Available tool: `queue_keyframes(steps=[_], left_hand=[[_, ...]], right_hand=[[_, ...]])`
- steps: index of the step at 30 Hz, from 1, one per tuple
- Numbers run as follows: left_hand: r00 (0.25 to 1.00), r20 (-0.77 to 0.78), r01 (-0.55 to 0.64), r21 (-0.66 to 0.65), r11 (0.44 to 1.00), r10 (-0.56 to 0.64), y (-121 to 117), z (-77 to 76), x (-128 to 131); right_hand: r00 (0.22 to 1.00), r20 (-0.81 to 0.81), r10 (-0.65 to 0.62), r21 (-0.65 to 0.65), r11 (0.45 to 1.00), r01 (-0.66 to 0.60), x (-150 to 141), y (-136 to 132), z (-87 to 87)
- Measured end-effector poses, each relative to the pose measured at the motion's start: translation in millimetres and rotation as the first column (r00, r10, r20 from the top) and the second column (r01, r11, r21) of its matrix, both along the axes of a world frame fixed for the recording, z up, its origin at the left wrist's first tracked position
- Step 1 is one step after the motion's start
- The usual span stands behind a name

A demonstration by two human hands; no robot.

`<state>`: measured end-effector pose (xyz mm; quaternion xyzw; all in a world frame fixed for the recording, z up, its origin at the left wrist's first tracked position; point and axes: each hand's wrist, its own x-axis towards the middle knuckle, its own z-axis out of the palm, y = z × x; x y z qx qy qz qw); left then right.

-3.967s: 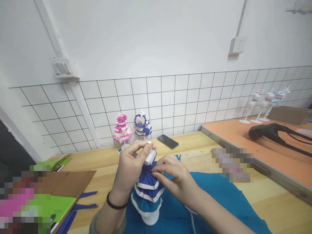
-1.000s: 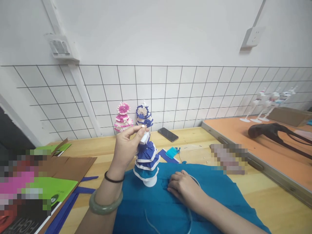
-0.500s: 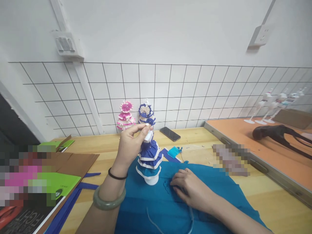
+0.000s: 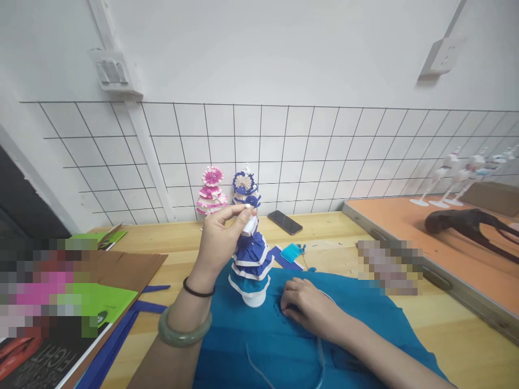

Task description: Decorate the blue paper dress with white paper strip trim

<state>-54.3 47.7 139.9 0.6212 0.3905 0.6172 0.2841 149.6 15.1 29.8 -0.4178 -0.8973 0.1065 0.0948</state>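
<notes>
A small white doll figure in a tiered blue and white paper dress point(image 4: 251, 267) stands upright on a teal cloth point(image 4: 357, 324) spread over the wooden table. My left hand point(image 4: 221, 237) pinches the top of the figure between thumb and fingers. My right hand point(image 4: 306, 308) rests on the cloth just right of the figure's base, its fingers curled down on a small blue piece that I cannot make out. A white strip point(image 4: 320, 354) lies on the cloth by my right wrist.
Two finished paper-dress figures, one pink point(image 4: 211, 192) and one blue point(image 4: 244, 189), stand at the tiled wall, with a phone point(image 4: 284, 222) beside them. Brown cardboard point(image 4: 121, 267), green sheets and blue paper strips point(image 4: 109, 348) lie left. An orange-topped table point(image 4: 409, 221) with white figures and a dark object stands right.
My right hand left the dress and dropped onto the cloth beside the base. The left hand kept its pinch on the figure's top, and the figure now stands upright on the cloth.
</notes>
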Motion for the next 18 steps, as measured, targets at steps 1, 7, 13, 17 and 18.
queue_keyframes(steps=[1,7,13,17,18], left_hand=[[1.000,0.002,0.003,0.005,1.000,-0.003,0.2,-0.3,0.0],[1.000,-0.003,0.007,0.012,1.000,-0.007,1.0,-0.5,-0.4],[1.000,0.004,-0.005,-0.008,1.000,0.005,-0.6,1.2,0.2],[1.000,0.018,-0.013,-0.013,1.000,0.013,-0.9,1.3,0.6],[1.000,0.020,-0.013,-0.013,1.000,0.013,-0.7,1.1,0.6]], right_hand=[[1.000,-0.027,0.002,-0.020,1.000,-0.003,0.4,0.0,1.1],[0.908,-0.374,-0.191,-0.413,0.911,0.022,6.6,-1.6,16.4],[0.717,-0.579,-0.388,-0.664,0.735,-0.137,6.4,-2.6,27.2],[0.765,-0.546,-0.341,-0.602,0.795,-0.075,5.5,0.9,20.9],[0.799,-0.511,-0.319,-0.573,0.819,-0.040,5.6,2.2,17.1]])
